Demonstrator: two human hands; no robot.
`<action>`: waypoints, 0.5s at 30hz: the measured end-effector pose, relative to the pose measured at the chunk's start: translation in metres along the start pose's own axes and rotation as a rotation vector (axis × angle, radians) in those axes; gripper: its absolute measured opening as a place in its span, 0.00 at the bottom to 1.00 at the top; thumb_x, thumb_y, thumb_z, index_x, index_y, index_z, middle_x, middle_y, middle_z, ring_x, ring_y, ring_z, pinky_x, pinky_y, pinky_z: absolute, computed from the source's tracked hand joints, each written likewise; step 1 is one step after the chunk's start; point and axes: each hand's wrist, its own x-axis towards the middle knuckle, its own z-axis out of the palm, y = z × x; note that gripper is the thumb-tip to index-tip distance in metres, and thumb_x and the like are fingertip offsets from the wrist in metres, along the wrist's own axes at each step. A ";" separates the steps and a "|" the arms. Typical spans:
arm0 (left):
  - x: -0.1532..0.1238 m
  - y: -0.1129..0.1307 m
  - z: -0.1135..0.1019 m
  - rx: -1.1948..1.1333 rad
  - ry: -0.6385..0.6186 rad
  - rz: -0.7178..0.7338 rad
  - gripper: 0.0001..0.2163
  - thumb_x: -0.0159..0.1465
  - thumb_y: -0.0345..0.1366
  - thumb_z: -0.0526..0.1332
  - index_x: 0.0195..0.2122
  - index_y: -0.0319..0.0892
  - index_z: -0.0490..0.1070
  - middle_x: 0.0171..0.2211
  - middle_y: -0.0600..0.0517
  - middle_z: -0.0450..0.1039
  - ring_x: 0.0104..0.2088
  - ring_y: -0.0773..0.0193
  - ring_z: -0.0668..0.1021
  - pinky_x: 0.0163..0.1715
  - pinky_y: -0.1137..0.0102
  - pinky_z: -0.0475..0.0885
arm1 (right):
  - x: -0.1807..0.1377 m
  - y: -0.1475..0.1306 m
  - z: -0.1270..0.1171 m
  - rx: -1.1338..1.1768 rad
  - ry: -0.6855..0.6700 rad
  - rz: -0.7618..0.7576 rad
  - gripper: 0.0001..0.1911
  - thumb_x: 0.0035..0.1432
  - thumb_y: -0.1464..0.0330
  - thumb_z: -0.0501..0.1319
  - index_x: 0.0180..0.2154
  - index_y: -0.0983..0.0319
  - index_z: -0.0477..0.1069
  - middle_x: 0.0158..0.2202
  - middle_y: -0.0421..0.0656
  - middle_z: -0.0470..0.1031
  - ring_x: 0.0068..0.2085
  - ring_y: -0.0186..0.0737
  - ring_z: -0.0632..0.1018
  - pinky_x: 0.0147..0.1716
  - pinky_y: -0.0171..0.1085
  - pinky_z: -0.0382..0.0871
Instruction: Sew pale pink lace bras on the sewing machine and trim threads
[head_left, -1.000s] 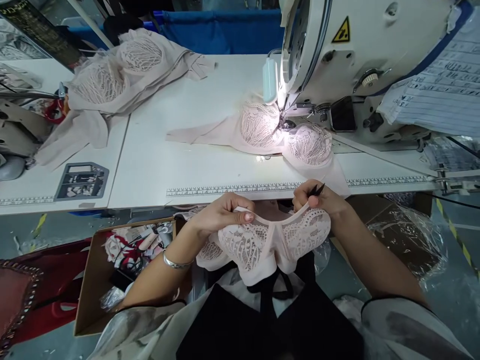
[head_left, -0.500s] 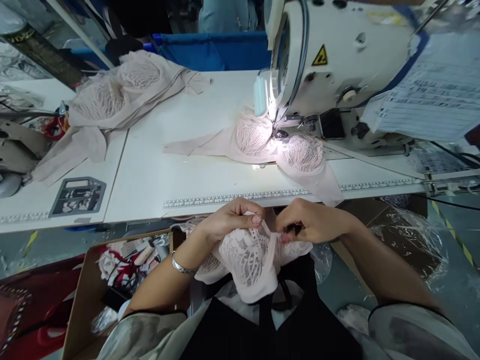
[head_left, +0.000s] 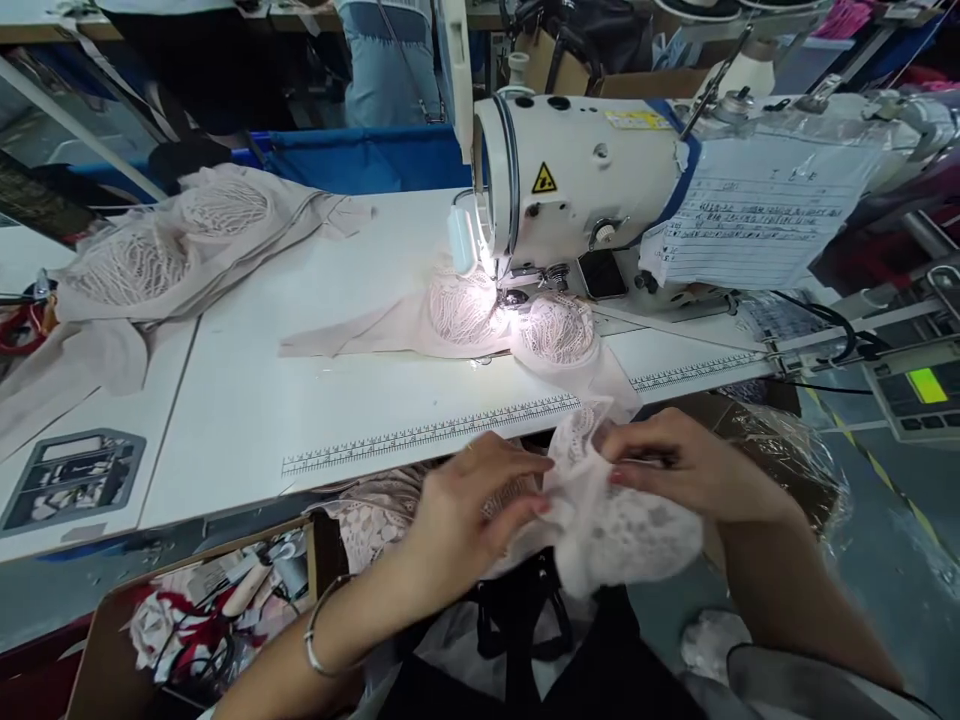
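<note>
A pale pink lace bra (head_left: pixel 630 545) hangs over my lap, below the table's front edge. My right hand (head_left: pixel 686 465) pinches the fabric at its upper side, thumb against fingers. To its left, my left hand (head_left: pixel 469 510) has thumb and fingers apart, fingertips at the bra's edge; the picture is slightly blurred there. Another pale pink bra (head_left: pixel 559 332) lies on the table under the lit needle area of a sewing machine (head_left: pixel 577 165), one cup on each side of the needle. Its right wing droops over the table edge towards the bra in my right hand.
More pink bras (head_left: pixel 131 265) lie stacked on the table's left. A ruler strip (head_left: pixel 427 435) runs along the front edge. A grey parts tray (head_left: pixel 75 480) sits at far left. Below stands a cardboard box (head_left: pixel 112 640) of scraps. Handwritten paper (head_left: pixel 765 205) covers the machine's right side.
The held bra has swung to the right and turned, with my right hand still gripping it. My left hand has loosened, its fingers now spread. The view has shifted to the right.
</note>
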 end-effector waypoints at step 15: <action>-0.005 -0.022 0.025 0.185 0.101 0.043 0.04 0.66 0.26 0.63 0.36 0.41 0.73 0.32 0.49 0.76 0.34 0.62 0.79 0.32 0.71 0.76 | 0.007 0.036 0.055 -0.581 0.398 -0.303 0.10 0.65 0.75 0.59 0.36 0.61 0.78 0.36 0.47 0.79 0.30 0.35 0.76 0.27 0.33 0.67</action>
